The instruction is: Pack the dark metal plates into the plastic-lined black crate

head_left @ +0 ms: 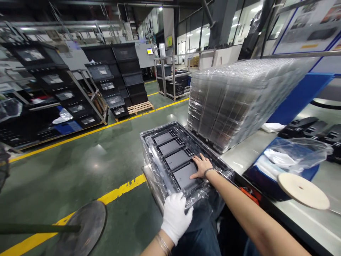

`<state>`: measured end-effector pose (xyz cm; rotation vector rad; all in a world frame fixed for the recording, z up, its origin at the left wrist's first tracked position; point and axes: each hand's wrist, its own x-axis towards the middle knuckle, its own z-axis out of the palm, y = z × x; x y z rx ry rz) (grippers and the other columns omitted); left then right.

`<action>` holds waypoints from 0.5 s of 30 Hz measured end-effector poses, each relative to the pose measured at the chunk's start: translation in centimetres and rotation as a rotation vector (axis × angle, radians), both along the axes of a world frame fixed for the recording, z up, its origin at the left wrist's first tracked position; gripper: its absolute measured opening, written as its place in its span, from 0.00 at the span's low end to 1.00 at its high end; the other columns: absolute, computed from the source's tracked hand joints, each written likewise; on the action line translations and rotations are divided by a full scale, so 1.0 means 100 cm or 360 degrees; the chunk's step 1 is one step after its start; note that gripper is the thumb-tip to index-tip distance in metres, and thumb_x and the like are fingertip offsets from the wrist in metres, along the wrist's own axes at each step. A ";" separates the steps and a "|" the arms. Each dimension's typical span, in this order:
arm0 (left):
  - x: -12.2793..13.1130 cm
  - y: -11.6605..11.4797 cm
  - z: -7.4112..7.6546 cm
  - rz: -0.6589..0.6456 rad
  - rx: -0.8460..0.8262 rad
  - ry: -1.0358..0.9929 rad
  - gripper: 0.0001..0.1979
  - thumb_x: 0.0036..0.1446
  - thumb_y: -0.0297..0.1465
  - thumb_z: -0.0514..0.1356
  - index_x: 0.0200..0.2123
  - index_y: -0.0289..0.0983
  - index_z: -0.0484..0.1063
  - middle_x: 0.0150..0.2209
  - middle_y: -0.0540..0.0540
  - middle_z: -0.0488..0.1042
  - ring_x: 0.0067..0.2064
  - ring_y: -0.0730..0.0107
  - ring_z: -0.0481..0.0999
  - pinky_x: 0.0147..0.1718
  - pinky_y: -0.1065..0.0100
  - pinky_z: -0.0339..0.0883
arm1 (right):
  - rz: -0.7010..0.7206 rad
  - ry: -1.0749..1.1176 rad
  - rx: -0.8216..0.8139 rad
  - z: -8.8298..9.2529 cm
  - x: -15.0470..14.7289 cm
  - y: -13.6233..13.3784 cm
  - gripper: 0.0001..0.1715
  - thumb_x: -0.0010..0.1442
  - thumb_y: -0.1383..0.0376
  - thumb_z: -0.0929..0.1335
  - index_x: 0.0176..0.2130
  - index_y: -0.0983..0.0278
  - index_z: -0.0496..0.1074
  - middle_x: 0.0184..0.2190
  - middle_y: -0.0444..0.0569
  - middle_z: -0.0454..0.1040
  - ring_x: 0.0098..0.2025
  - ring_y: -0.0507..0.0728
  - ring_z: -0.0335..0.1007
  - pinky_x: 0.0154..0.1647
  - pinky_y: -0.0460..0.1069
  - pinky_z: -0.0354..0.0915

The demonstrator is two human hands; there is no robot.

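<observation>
My left hand (176, 217), in a white glove, lies over the near left corner of a plastic-lined box (157, 169), its fingers curled over the rim. Inside the box, several flat grey rectangular panels (178, 159) sit in a row in a black tray with small black parts at their right ends. My right hand (201, 166) is bare, with fingers and thumb spread. It rests at the right end of the nearest grey panel (185, 176), the thumb touching its surface. Whether its fingertips reach under an edge cannot be made out.
A film-wrapped stack of trays (226, 103) stands beyond the box on a pale worktop (242, 153). At right are a blue bin (269, 181) holding plastic film and a round cream disc (303, 191). A round dark base (85, 227) with a pole is at lower left. Black crates (133, 67) stand behind.
</observation>
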<state>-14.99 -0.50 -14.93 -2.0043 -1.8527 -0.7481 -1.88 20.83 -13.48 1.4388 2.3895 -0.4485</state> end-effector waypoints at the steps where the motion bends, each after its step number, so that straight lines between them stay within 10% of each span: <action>1: 0.000 0.000 0.000 0.0006 -0.0014 0.0007 0.18 0.34 0.30 0.79 0.29 0.39 0.76 0.34 0.50 0.83 0.33 0.56 0.83 0.32 0.56 0.82 | -0.0009 0.0000 0.0007 0.000 0.000 0.000 0.51 0.64 0.44 0.74 0.74 0.61 0.58 0.79 0.58 0.51 0.79 0.73 0.43 0.79 0.71 0.46; 15: -0.006 -0.011 -0.036 -0.0025 0.0053 -0.0001 0.20 0.42 0.34 0.74 0.41 0.41 0.79 0.45 0.47 0.86 0.40 0.54 0.84 0.38 0.54 0.83 | -0.0047 0.0133 0.0140 -0.011 0.000 -0.004 0.49 0.61 0.44 0.76 0.70 0.65 0.66 0.76 0.62 0.58 0.79 0.72 0.46 0.77 0.70 0.51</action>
